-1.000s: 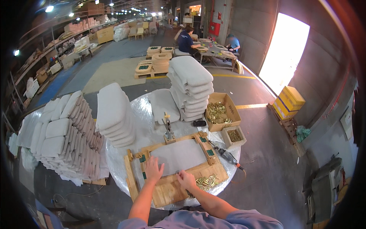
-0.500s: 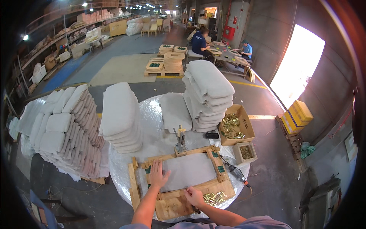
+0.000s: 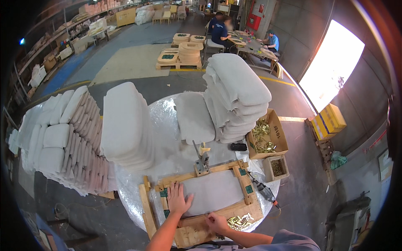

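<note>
A grey upholstered cushion panel (image 3: 213,193) lies inside a wooden frame jig (image 3: 250,201) with green pads, on the round table covered in clear plastic (image 3: 167,113). My left hand (image 3: 178,200) rests flat on the panel's left end, fingers spread. At the near edge of the panel, my right hand (image 3: 217,224) is closed with thumb and fingers together; whatever they pinch is too small to name. Beside it a pile of brass-coloured metal fittings (image 3: 239,221) lies on the jig's near board. A toggle clamp (image 3: 202,162) stands at the jig's far side.
Grey cushion stacks stand at the table's left (image 3: 125,125) and far right (image 3: 240,83). A power drill (image 3: 264,191) lies right of the jig. Beyond it are a cardboard box of fittings (image 3: 276,129) and a small screw box (image 3: 276,167). People sit at a far worktable (image 3: 251,48).
The whole view has shifted slightly with my head. My left hand stays flat on the panel, and my right hand remains closed at its near edge.
</note>
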A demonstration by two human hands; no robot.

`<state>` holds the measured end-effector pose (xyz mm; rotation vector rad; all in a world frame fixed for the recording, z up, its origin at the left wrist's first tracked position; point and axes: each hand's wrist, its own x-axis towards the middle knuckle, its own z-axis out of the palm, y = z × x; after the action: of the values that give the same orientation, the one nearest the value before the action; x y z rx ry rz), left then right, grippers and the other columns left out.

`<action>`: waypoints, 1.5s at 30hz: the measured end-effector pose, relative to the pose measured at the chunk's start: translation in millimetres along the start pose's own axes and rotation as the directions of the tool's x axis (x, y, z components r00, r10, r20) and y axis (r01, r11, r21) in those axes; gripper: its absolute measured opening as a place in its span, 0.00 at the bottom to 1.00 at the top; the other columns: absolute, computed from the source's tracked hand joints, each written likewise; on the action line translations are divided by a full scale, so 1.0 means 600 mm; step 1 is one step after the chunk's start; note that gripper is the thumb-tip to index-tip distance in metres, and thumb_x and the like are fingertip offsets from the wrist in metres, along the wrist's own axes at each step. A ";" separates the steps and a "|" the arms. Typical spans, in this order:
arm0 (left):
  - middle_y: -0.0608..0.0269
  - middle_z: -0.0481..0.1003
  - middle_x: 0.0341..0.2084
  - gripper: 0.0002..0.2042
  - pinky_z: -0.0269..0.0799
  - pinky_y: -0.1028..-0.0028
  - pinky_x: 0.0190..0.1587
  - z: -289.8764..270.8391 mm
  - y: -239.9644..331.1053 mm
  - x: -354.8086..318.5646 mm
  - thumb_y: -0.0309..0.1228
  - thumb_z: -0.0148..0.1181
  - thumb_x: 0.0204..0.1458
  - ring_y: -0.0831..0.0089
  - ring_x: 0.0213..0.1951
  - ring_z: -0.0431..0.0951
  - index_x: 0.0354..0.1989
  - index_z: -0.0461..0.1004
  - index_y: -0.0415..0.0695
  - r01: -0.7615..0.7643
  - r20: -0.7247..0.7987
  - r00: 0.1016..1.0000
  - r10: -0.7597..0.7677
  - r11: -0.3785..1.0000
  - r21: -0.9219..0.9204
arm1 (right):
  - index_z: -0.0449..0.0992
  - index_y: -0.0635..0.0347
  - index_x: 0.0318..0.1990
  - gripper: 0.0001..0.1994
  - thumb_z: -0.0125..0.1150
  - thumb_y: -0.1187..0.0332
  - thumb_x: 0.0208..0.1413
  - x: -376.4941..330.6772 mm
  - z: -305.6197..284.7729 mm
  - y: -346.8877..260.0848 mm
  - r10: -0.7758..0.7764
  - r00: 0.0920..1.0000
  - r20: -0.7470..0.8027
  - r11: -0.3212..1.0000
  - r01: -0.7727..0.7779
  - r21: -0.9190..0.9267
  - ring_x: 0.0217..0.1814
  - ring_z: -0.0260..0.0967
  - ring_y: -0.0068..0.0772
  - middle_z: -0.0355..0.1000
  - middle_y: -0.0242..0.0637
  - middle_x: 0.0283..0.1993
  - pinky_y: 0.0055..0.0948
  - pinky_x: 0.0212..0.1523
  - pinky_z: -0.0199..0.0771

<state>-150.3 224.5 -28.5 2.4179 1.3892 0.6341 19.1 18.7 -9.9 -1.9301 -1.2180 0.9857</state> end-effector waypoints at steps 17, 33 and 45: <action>0.48 0.67 0.74 0.40 0.46 0.44 0.81 -0.010 -0.004 -0.007 0.59 0.64 0.59 0.45 0.79 0.57 0.72 0.68 0.42 0.029 -0.019 0.999 -0.030 0.998 -0.050 | 0.76 0.59 0.61 0.20 0.65 0.60 0.66 0.286 -0.274 -0.016 -0.502 0.807 -0.312 0.770 0.253 -0.586 0.68 0.69 0.58 0.74 0.49 0.62 0.51 0.66 0.72; 0.49 0.65 0.75 0.42 0.43 0.45 0.82 -0.014 0.009 0.013 0.60 0.65 0.59 0.49 0.80 0.55 0.74 0.65 0.43 0.051 0.086 0.995 -0.049 0.998 -0.028 | 0.68 0.58 0.72 0.31 0.65 0.55 0.66 0.338 -0.273 0.046 -0.480 0.872 -0.093 0.769 0.368 -0.523 0.81 0.58 0.59 0.65 0.51 0.75 0.56 0.82 0.54; 0.47 0.70 0.70 0.37 0.51 0.44 0.78 -0.011 0.001 0.025 0.54 0.69 0.59 0.44 0.74 0.64 0.69 0.70 0.42 -0.006 0.068 0.998 0.008 0.999 -0.037 | 0.72 0.56 0.67 0.26 0.66 0.58 0.65 0.345 -0.262 0.060 -0.485 0.866 -0.119 0.736 0.332 -0.590 0.78 0.61 0.55 0.68 0.47 0.73 0.58 0.80 0.54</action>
<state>-146.5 237.3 -19.1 2.3935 1.3315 0.5686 228.3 177.5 -11.7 -1.9746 -1.8032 0.1196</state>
